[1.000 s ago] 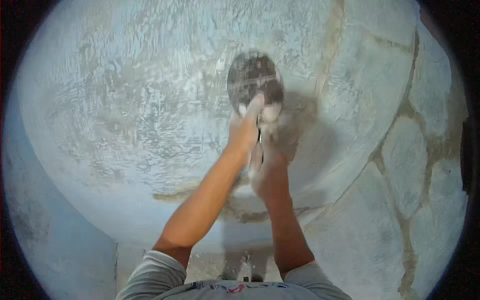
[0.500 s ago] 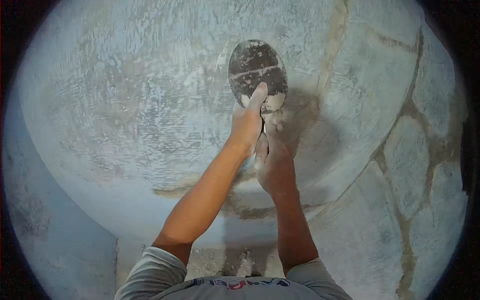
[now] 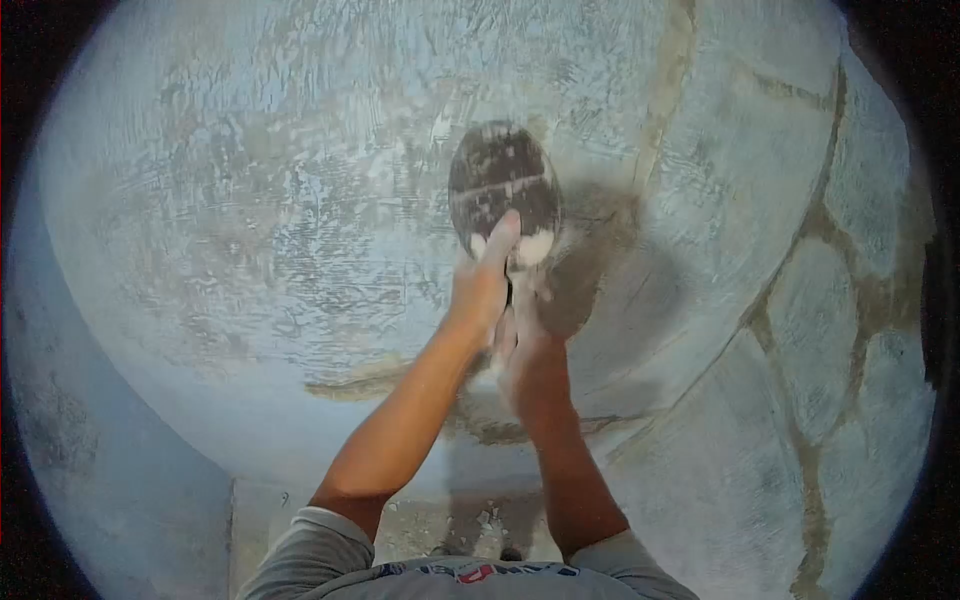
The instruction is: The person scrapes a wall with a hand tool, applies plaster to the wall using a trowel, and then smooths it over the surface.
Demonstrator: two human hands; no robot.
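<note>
The left hand (image 3: 484,290) grips the lower end of a dark oval tool with pale smears (image 3: 505,180), its thumb laid on the tool's face. Below it, the blurred right hand (image 3: 528,355) has its fingers curled near the handle; their exact hold is unclear. The tool is over a rough, blue-grey plastered surface (image 3: 250,220), left of a brown patch (image 3: 600,235).

Dark oval-headed hand tool (image 3: 503,170), pale line across middle, white patches at lower end, head up, over mottled wall (image 3: 250,200).
</note>
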